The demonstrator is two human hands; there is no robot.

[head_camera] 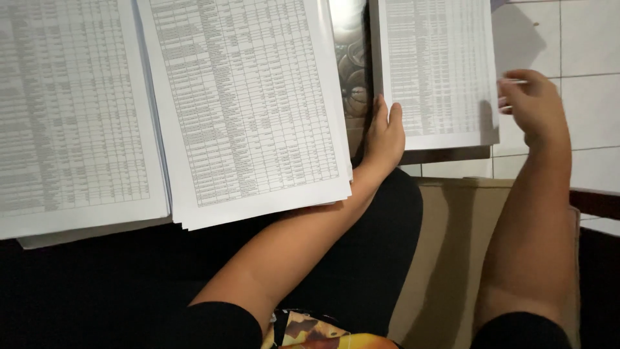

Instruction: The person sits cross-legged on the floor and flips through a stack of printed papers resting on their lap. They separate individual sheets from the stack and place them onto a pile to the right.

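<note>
As it lies flat, the thin white printed-table paper sheet looks light, limp, easily creased | right hand fingers pinch its right edge | left hand rests open at its lower-left corner | stack of similar sheets lies left of it.

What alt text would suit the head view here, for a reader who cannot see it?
Seen from above, a person's left hand rests on the left edge of a stack of printed table sheets, while the right hand pinches its right edge. Two more stacks of similar printed sheets lie to the left, over the person's dark-clothed lap, with pale floor tiles on the right.
</note>
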